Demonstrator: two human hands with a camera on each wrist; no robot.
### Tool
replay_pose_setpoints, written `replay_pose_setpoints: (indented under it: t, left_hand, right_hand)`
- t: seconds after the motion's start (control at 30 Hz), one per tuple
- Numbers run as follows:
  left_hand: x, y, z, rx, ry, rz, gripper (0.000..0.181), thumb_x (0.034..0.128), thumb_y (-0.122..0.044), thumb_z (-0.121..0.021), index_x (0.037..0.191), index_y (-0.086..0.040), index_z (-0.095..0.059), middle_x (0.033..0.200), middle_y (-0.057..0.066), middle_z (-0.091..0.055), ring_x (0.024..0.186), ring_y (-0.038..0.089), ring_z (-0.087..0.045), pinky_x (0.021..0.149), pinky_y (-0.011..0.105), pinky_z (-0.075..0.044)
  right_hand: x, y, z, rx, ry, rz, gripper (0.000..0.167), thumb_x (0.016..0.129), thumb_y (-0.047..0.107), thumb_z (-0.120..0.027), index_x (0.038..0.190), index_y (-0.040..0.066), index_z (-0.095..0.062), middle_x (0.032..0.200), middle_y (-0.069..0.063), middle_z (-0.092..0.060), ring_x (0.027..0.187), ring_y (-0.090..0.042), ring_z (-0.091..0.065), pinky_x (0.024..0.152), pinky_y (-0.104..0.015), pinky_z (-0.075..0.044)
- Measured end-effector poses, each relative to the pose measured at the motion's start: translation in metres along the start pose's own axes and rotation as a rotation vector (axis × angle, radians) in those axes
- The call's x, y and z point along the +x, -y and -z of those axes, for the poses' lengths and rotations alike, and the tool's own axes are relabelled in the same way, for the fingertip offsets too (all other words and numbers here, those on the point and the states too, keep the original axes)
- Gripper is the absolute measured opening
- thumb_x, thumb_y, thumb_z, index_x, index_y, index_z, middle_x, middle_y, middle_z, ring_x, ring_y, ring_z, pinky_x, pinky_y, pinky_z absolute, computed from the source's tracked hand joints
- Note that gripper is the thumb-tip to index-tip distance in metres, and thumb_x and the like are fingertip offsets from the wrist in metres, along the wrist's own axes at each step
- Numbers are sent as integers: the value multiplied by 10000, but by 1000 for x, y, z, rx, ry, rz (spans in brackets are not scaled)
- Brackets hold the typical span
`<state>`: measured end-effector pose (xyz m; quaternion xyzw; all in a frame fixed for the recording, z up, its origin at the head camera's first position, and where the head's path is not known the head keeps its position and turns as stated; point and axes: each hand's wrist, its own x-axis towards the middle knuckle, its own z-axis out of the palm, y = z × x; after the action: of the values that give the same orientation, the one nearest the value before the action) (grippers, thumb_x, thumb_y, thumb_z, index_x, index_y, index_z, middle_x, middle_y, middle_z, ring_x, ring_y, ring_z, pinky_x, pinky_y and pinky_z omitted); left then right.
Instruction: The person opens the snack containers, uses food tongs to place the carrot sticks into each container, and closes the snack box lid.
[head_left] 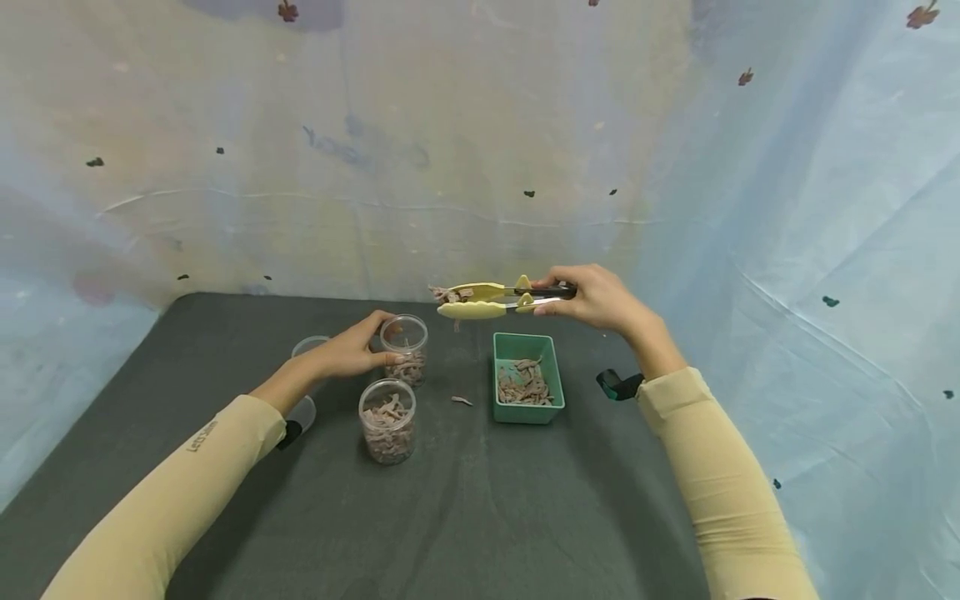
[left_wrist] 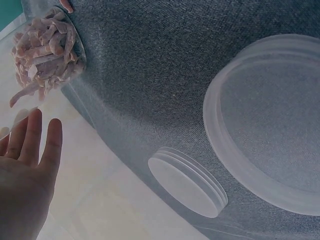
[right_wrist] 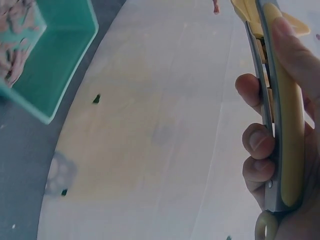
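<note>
My left hand [head_left: 347,350] grips the far clear plastic jar [head_left: 418,337], thumb in front and fingers behind its wall. Brownish strips [left_wrist: 47,50] partly fill that jar. Just nearer stands a second open jar [head_left: 388,442], fuller with the same strips. In my right hand [head_left: 603,296] are yellow-tipped kitchen tongs [head_left: 474,311], held by the handles [right_wrist: 290,130]. A clump of strips [head_left: 448,295] sits between the tong tips, raised to the right of the far jar, one strip dangling below.
A green plastic tub [head_left: 527,414] with more strips [head_left: 521,385] stands below the tongs. One loose strip [head_left: 462,401] lies between tub and jars. Two translucent lids [left_wrist: 187,182] rest left of the jars on the dark tabletop [head_left: 450,533]. Pale sheeting [head_left: 480,150] hangs behind.
</note>
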<state>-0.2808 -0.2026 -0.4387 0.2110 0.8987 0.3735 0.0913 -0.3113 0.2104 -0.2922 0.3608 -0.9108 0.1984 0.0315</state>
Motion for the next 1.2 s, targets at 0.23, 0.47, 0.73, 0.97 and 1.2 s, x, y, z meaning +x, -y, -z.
replay_pose_setpoints:
  t: [0.23,0.47,0.73,0.97,1.2]
  left_hand:
    - [2,3,0,3,-1,6,814,1010,-430,-696,1565,-16,-268,1498,247,-455,1198,351,-577,902,494,-534]
    - [2,0,0,-1,-1,9,822,999,-420,-715,1567,-24,-273,1472,248,-462,1114,357,-614,856,481,-545]
    - [4,1,-3,-4,9,19,807,992,-441,-717,1541,-35,-287,1433,246,-463,1042,301,-599,823,446,-542]
    - [5,0,-3,13,2,33,1011,985,-474,-714,1651,-23,-102,1503,273,-403,1164,375,-579,879,496,-536]
    - [4,-3,-3,-16,21,42,815,987,-465,-715,1539,-47,-284,1464,266,-429,1039,319,-621,826,457,-550]
  right_hand:
    - [21,11,-8,13,16,41,326,882,366,-846,1073,133,-724,1252,-5,-748,749,-180,-536,664,-358,-395]
    - [38,17,-23,37,35,62,364,885,386,-840,1156,162,-745,1240,-15,-748,778,-177,-558,686,-351,-415]
    - [48,18,-48,56,64,45,385,899,415,-821,1193,179,-744,1236,-38,-744,860,-196,-616,718,-372,-442]
    - [52,17,-65,46,97,21,427,904,458,-801,1232,192,-737,1229,-13,-740,910,-181,-643,731,-380,-466]
    - [51,14,-76,29,107,26,400,911,436,-803,1221,192,-734,1212,-3,-744,894,-165,-658,710,-362,-471]
